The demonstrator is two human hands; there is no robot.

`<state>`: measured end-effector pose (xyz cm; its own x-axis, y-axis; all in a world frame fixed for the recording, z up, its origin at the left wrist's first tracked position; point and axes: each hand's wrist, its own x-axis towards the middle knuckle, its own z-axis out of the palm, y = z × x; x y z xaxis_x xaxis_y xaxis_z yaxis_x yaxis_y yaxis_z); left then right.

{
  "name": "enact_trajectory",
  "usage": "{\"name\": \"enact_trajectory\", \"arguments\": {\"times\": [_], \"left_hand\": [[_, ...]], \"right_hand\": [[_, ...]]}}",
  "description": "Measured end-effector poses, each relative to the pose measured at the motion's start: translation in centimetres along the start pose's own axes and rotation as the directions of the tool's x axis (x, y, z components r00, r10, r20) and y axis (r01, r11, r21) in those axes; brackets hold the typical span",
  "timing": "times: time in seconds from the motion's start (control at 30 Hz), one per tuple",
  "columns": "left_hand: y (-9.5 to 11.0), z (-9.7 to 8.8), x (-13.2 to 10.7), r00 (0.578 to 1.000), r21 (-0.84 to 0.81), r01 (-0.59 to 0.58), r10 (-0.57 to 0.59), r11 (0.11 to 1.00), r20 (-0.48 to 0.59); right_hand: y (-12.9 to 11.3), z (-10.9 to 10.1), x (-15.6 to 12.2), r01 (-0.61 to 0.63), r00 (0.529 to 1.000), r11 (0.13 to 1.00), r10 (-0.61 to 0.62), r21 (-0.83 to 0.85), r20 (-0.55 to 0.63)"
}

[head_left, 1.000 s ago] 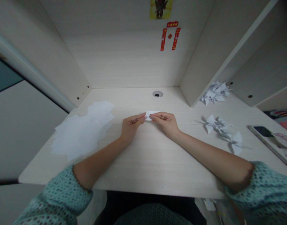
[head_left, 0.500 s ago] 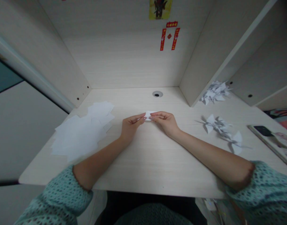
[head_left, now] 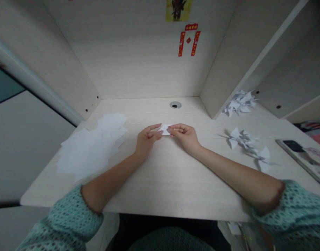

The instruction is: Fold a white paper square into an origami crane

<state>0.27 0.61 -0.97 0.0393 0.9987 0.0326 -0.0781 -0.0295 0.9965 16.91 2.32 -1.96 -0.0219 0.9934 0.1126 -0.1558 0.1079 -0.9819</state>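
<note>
A small folded piece of white paper (head_left: pixel 165 129) is held between my two hands over the middle of the desk. My left hand (head_left: pixel 148 136) has its thumb on the paper's left end, with the index finger lifted a little above it. My right hand (head_left: pixel 185 135) pinches the right end between thumb and fingers, which cover that part. To the left lies a spread of flat white paper sheets (head_left: pixel 89 150), overlapping one another. Several folded paper pieces with pointed tips (head_left: pixel 247 143) rest to the right of my right hand.
A heap of folded paper shapes (head_left: pixel 239 103) sits by the upright divider (head_left: pixel 228 66). At the right edge lies a phone (head_left: pixel 303 157). A round cable hole (head_left: pixel 175 105) is near the back panel, which bears red stickers (head_left: pixel 191 27).
My left index finger has lifted off the paper, and more of the paper's left side shows. My right hand has barely moved.
</note>
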Motion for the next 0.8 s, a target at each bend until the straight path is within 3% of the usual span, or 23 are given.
{"name": "enact_trajectory", "arguments": {"times": [0.57,0.8], "left_hand": [[-0.09,-0.29,0.35,0.997,-0.128,0.070,-0.073,0.989,-0.012],[-0.31,-0.28,0.47,0.996,-0.105,0.078,-0.081,0.991,-0.024]], "right_hand": [[0.27,-0.25,0.22,0.093,0.991,0.996,-0.093,-0.005,-0.091],[0.46,-0.27,0.32,0.082,0.991,0.997,-0.082,-0.009,-0.107]]}}
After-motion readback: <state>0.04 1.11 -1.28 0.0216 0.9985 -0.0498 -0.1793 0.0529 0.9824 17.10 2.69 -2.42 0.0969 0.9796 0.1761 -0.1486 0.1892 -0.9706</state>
